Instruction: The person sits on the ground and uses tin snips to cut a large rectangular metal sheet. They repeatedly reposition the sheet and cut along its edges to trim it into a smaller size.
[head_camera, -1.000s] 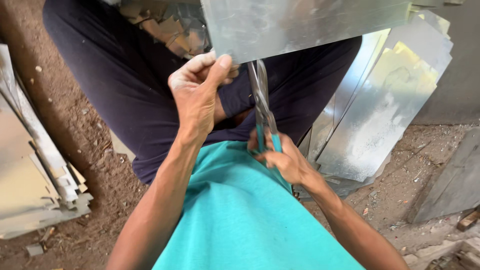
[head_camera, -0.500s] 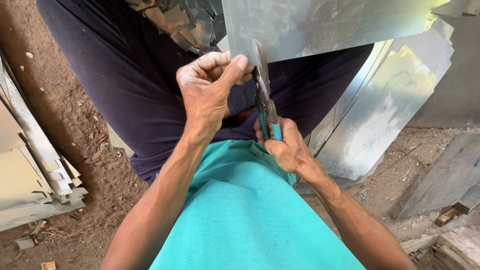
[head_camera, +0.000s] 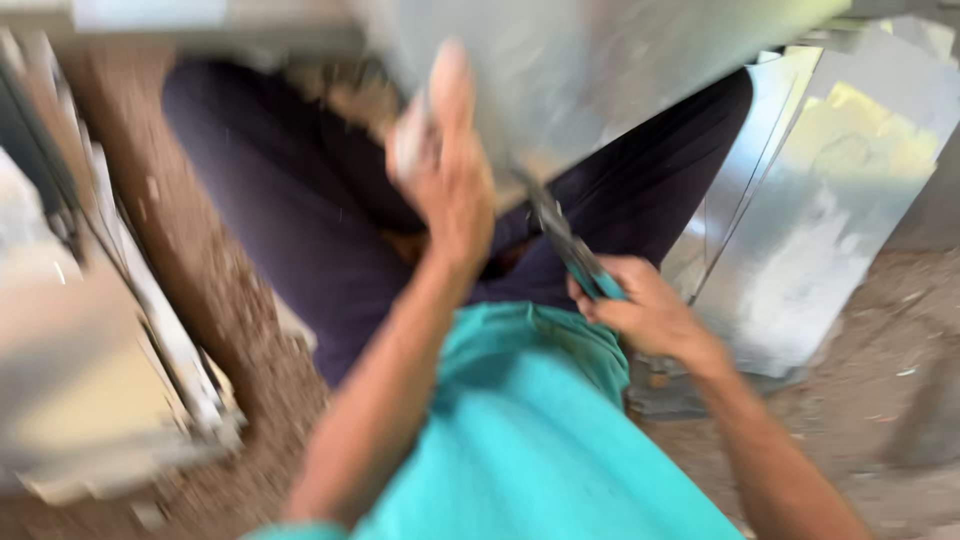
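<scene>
Two hands are on the job as I watch from the head view, blurred as it is. My left hand (head_camera: 450, 190) grips the lower edge of the sheet (head_camera: 600, 70), fingers curled over it and thumb raised against the face. My right hand (head_camera: 645, 315) is closed round the teal handles of the snips (head_camera: 570, 245), whose dark blades point up to the sheet's edge just beside the left hand. The sheet hangs above my lap, tilted and held up off the ground.

I judge the step to be cutting along the sheet from its near edge. A further bite would call for a firm hold with the left hand, clear of the blades, and the edge seated deep between them; whether the blades are parted I cannot tell through the blur.

The sheet is thin, flat, dull grey metal with a soft sheen. More panels (head_camera: 830, 230) of the same stuff lean at my right, and pale offcuts (head_camera: 90, 400) lie at my left on gritty brown dirt (head_camera: 250, 400).
</scene>
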